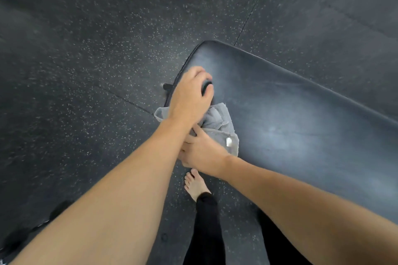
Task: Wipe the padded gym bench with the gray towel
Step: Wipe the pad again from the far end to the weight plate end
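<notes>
Black padded gym bench runs off rightward; crumpled gray towel at its left end, right hand gripping it, left hand curled round a small dark object.

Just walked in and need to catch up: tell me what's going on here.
A barefoot person stands at the end of a black padded gym bench. The right hand grips a bunched gray towel on the bench's near corner. The left hand, just beyond it, curls round a small dark object I cannot identify.
</notes>
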`<state>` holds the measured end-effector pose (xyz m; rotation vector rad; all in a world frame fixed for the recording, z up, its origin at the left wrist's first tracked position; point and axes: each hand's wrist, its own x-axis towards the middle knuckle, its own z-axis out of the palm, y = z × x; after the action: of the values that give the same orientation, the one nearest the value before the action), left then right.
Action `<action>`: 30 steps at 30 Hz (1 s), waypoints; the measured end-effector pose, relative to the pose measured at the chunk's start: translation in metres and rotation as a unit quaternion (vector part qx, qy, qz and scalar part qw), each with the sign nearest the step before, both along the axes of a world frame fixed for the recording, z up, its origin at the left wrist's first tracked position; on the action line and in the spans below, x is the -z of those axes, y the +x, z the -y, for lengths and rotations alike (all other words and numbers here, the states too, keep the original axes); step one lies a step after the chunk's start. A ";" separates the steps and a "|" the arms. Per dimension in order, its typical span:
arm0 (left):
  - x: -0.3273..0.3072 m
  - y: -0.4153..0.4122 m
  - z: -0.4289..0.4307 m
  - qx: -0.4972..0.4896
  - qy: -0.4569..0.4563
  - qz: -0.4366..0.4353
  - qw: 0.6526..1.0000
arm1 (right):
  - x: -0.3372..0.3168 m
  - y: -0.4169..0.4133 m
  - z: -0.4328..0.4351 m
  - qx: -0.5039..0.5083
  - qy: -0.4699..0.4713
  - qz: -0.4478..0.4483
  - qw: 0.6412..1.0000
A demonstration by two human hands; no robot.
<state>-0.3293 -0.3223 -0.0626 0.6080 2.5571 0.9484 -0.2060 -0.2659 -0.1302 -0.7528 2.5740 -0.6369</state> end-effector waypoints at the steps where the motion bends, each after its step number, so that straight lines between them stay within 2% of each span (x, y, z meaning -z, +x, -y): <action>1: 0.000 0.007 -0.007 0.019 -0.016 -0.001 1.000 | -0.002 0.010 -0.010 -0.014 0.032 -0.037 0.999; 4: 0.001 0.029 -0.021 0.026 -0.056 0.016 0.998 | -0.012 0.049 -0.030 -0.088 0.196 -0.147 0.965; 5: 0.000 0.036 -0.024 0.027 -0.066 0.020 0.997 | -0.016 0.062 -0.038 -0.091 0.229 -0.179 0.953; 6: -0.002 0.044 -0.026 0.033 -0.076 0.022 0.996 | -0.022 0.072 -0.045 -0.073 0.239 -0.169 0.953; 10: -0.010 0.080 -0.035 0.061 -0.107 0.046 0.991 | -0.022 0.129 -0.076 0.017 0.211 -0.191 0.958; 14: -0.012 0.126 -0.063 0.067 -0.175 0.081 0.979 | -0.019 0.203 -0.118 0.167 0.210 -0.191 0.944; 18: -0.026 0.200 -0.122 0.184 -0.309 0.154 0.920 | -0.018 0.304 -0.163 0.316 0.242 -0.161 0.903; 23: -0.033 0.280 -0.192 0.308 -0.354 0.146 0.871 | -0.021 0.389 -0.201 0.479 0.232 -0.112 0.839; 27: -0.023 0.323 -0.216 0.363 -0.371 0.109 0.848 | -0.023 0.393 -0.202 0.538 0.223 -0.101 0.807; 30: -0.011 0.330 -0.214 0.367 -0.392 0.089 0.839 | -0.021 0.385 -0.213 0.531 0.205 -0.110 0.815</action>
<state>0.0003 -0.1083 -0.0515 1.0296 1.9783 -0.2912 0.1793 -0.0528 -0.1092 0.8923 3.0261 -0.2196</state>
